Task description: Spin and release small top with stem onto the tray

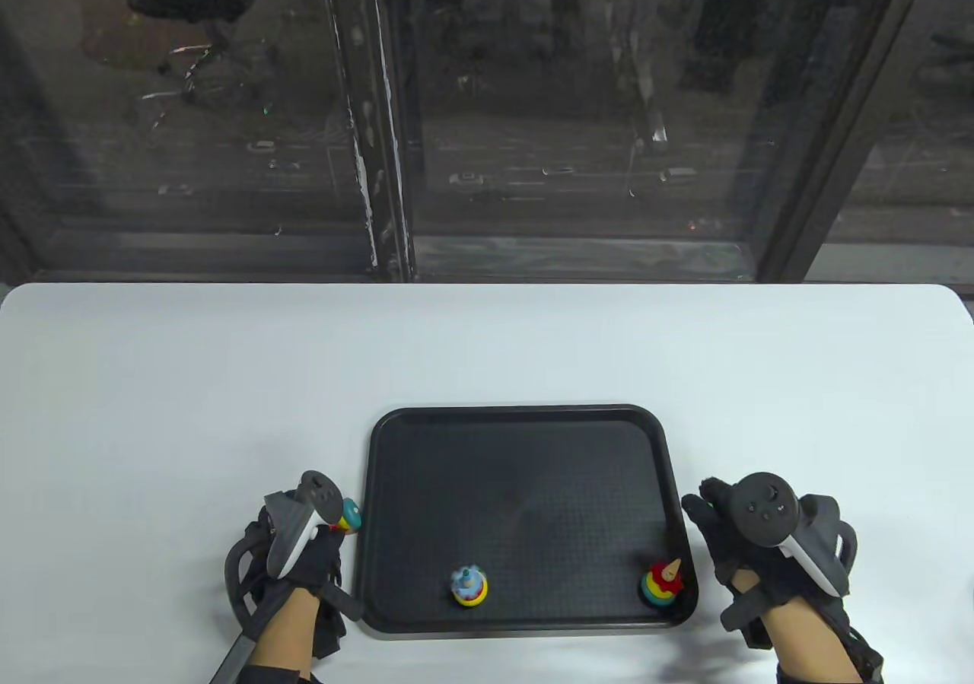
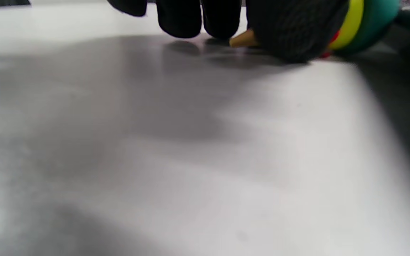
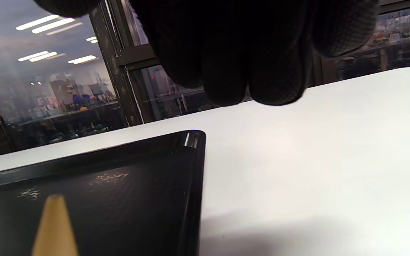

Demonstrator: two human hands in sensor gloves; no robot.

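Tray (image 1: 525, 425): black, on the white surface (image 1: 152, 380), between the two hands.
Tops on tray: one blue-capped top (image 1: 469, 586) upright near the front edge, apparently spinning or just standing, can't tell which. A second top (image 1: 662, 581) with a wooden cone tip lies tilted in the front right corner, close to the rim.
Task top: small top with stem (image 1: 350, 516) sits off the tray, just beside its left rim, under the left hand. Left wrist view shows yellow and teal rings and a wooden stem end low against the surface.
Left hand (image 1: 304, 555): fingers curled down around the top, thumb side pressing the body; looks like a grip, probably not yet lifted.
Right hand (image 1: 753, 555): on the surface right of the tray, fingers loosely bent, holding nothing.
Stage: judged as pickup, spin not yet started.
Risk 1: grip looks to be on the body, not the stem. A twist from there likely gives weak spin, and the top flops on release.
Risk 2: carrying over the raised rim; clipping it could knock the top loose.
Risk 3: release near the two tops already on the tray; a collision kills the spin. The open middle looks safer.
Risk 4: tilted release sends it skating to the rim.
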